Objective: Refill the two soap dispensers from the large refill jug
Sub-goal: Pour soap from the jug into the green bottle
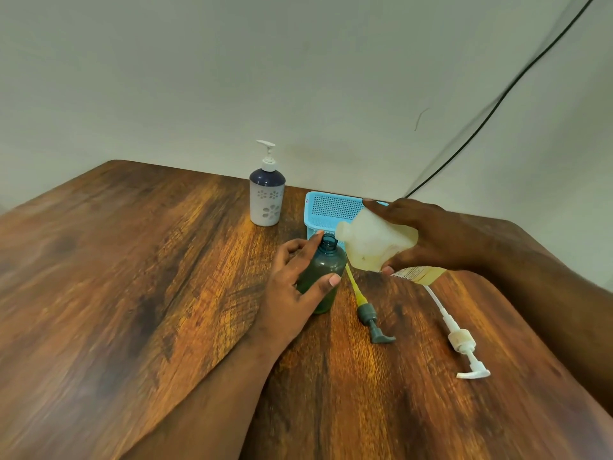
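My left hand (293,287) is wrapped around a dark green dispenser bottle (323,267) that stands upright on the table with its neck uncapped. My right hand (428,237) holds the translucent refill jug (374,242) of yellowish soap, tipped sideways, its open mouth right at the green bottle's neck. The green bottle's grey pump (370,315) with its yellow tube lies on the table just right of it. A white pump (462,343) lies further right. The second dispenser (267,194), white and navy with a flower pattern and its white pump on, stands at the back.
A light blue perforated basket (326,207) sits behind the green bottle, against the wall. The wooden table (132,293) ends at the wall at the back and has a rounded right corner. A black cable (497,101) runs down the wall on the right.
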